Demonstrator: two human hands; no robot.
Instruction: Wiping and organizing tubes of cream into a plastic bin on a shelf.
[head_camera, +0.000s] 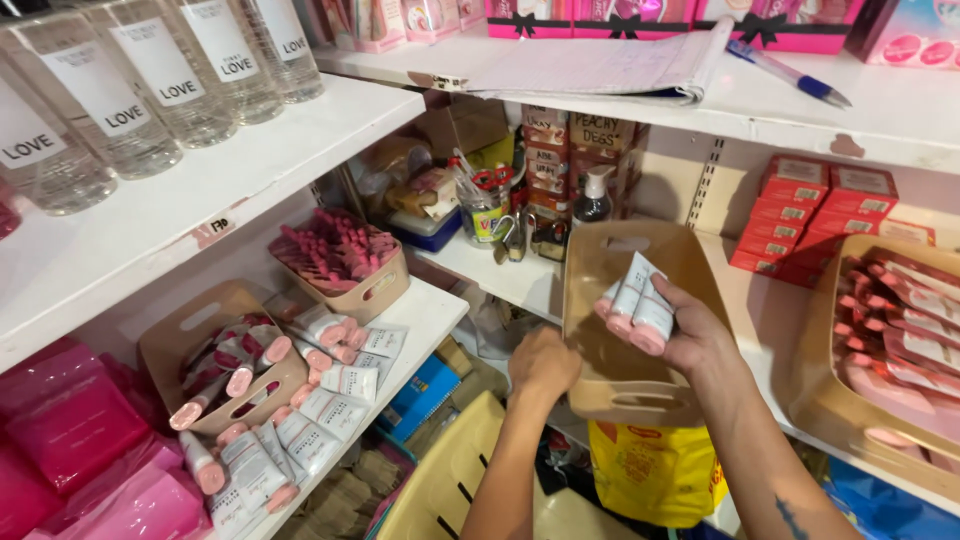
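Both forearms reach up to a smooth beige plastic bin (610, 300) on the shelf: the left hand (543, 366) curls closed over its front rim. Inside the bin, the right hand (690, 335) clasps three white pink-capped tubes (638, 305); more such tubes (300, 425) lie left of it.

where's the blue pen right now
In the head view, the blue pen lies at upper right on the top white shelf, just right of the open notebook.

White shelving (250, 165) — slotted wall rails (708, 180), bright light
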